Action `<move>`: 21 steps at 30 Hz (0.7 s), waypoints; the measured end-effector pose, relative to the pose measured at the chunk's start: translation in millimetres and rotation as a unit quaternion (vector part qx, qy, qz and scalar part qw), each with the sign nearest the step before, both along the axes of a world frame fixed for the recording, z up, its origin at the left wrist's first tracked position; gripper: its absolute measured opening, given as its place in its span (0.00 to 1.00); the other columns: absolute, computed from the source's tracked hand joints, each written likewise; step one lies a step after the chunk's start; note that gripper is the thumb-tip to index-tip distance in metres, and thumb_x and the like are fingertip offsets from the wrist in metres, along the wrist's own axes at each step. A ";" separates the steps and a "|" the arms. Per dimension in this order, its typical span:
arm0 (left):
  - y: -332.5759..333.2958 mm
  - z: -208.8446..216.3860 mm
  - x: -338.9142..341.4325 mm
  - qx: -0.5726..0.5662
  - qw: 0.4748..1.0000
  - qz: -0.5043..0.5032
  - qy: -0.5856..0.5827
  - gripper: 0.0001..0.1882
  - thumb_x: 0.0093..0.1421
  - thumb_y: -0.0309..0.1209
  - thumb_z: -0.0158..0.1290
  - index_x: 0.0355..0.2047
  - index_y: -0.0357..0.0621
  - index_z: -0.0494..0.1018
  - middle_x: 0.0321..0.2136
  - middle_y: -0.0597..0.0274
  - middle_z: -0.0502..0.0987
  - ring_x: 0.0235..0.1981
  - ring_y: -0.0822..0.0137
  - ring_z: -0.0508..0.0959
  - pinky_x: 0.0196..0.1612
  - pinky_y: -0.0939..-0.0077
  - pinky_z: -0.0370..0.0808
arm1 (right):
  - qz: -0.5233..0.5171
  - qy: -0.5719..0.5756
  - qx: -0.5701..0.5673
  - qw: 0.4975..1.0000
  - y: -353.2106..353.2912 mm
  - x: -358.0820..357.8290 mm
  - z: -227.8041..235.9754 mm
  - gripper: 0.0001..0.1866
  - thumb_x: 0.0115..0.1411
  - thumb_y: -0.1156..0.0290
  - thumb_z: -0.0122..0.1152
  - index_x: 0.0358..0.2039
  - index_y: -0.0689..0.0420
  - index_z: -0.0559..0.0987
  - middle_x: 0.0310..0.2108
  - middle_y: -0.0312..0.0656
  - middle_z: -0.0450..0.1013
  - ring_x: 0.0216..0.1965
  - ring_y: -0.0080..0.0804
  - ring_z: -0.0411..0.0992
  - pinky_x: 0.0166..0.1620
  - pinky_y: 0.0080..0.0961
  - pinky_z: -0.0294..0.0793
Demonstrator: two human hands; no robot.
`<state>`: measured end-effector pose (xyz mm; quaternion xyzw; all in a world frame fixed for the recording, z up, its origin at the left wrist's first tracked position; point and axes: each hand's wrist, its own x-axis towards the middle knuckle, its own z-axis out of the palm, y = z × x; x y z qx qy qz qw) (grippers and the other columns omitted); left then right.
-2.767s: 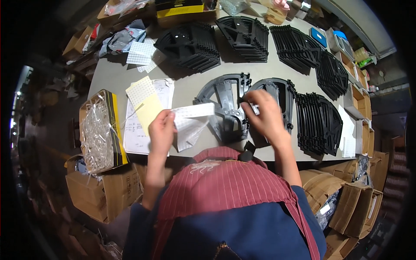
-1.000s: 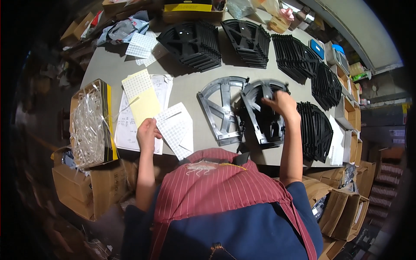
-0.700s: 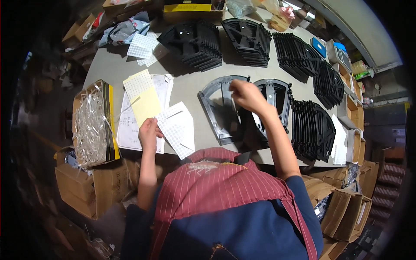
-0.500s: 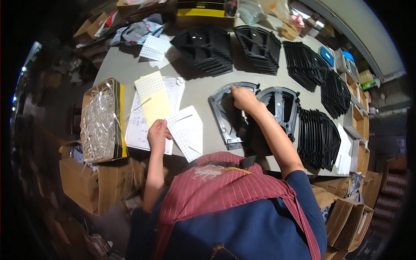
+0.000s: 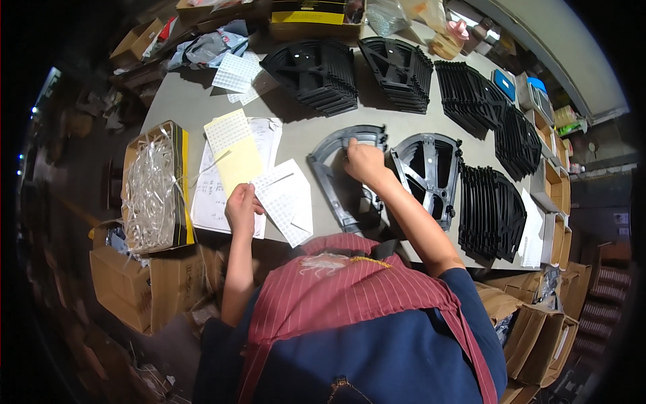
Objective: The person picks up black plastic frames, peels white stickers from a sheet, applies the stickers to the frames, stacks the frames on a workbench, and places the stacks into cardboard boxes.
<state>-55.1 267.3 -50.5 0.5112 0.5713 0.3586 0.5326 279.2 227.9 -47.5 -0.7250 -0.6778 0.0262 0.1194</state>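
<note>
My left hand [image 5: 241, 210] pinches the edge of a white sheet of small stickers [image 5: 286, 207], tilted over the near table edge. My right hand [image 5: 365, 163] is closed at the curved upper rim of a black fan-shaped plastic frame [image 5: 331, 144], its fingertips against the rim. Part of that frame is hidden behind my hand and forearm. Just right of it lies a second black plastic frame [image 5: 426, 192] of like shape, with spokes. A yellow backing sheet [image 5: 237, 158] and handwritten papers [image 5: 210, 205] lie beside my left hand.
Stacks of black plastic frames [image 5: 313, 74] line the far side, with another upright row [image 5: 491, 212] at right. At left stands a box of clear plastic strips [image 5: 151, 192]. More sticker sheets [image 5: 235, 73] lie far left; cardboard boxes [image 5: 141, 286] stand below the table.
My right hand and the frame under it have moved left, opening a gap to the second frame. The view has shifted slightly. My left hand keeps its hold on the sticker sheet.
</note>
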 end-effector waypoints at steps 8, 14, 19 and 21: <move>17.2 9.9 -12.2 -0.035 0.956 0.180 -0.228 0.10 0.68 0.34 0.52 0.39 0.40 0.75 0.32 0.63 0.79 0.31 0.71 0.76 0.30 0.78 0.66 | -0.053 0.184 0.002 0.981 -7.3 -13.1 61.3 0.25 0.52 0.55 0.70 0.41 0.62 0.75 0.29 0.54 0.79 0.33 0.54 0.79 0.38 0.45 0.77; 13.8 46.1 -31.0 0.020 0.965 0.155 -0.211 0.09 0.69 0.33 0.52 0.39 0.39 0.76 0.33 0.63 0.79 0.32 0.72 0.77 0.31 0.81 0.68 | -0.143 0.144 0.068 0.977 -68.6 40.8 160.7 0.20 0.55 0.55 0.66 0.39 0.57 0.76 0.31 0.50 0.79 0.34 0.52 0.79 0.37 0.46 0.77; 7.7 66.5 -6.4 0.046 0.995 0.028 -0.084 0.11 0.68 0.32 0.55 0.41 0.34 0.77 0.25 0.67 0.77 0.22 0.79 0.74 0.25 0.85 0.68 | -0.220 -0.085 -0.076 0.969 -118.3 105.0 89.7 0.18 0.51 0.63 0.68 0.39 0.60 0.79 0.34 0.50 0.78 0.38 0.51 0.78 0.41 0.46 0.77; -1.3 75.1 14.8 0.075 0.997 -0.035 0.003 0.12 0.68 0.31 0.55 0.44 0.33 0.77 0.23 0.67 0.77 0.20 0.80 0.72 0.22 0.84 0.68 | -0.195 -0.094 -0.028 0.976 -123.6 80.1 102.2 0.16 0.49 0.67 0.68 0.39 0.59 0.81 0.40 0.51 0.76 0.47 0.52 0.74 0.50 0.46 0.73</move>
